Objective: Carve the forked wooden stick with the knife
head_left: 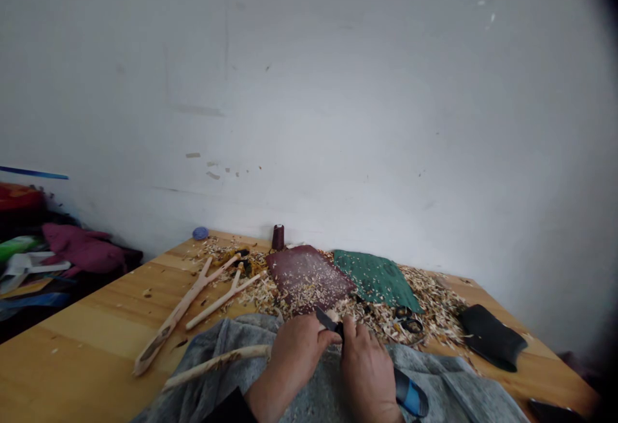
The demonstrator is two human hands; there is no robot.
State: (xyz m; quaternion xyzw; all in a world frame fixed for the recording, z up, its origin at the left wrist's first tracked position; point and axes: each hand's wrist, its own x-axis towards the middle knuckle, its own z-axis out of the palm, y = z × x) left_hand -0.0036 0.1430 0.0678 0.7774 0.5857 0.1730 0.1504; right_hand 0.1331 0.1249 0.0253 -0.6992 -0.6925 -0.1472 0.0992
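Note:
My left hand [295, 352] is closed round a long pale wooden stick [217, 364] that runs out to the left over a grey cloth [463, 391]. My right hand [369, 368] is closed on a knife with a black and blue handle [410, 396]. The dark blade [328, 320] sits between my two thumbs, against the stick's end. Both hands rest over the grey cloth at the bottom centre.
Wood shavings [429, 300] cover the wooden table [96, 320]. Two forked carved sticks [193, 300] lie at left. A maroon sheet [306, 275] and a green sheet [374, 278] lie behind the hands, a dark thread spool [278, 237] at the wall, a black pouch [491, 336] at right.

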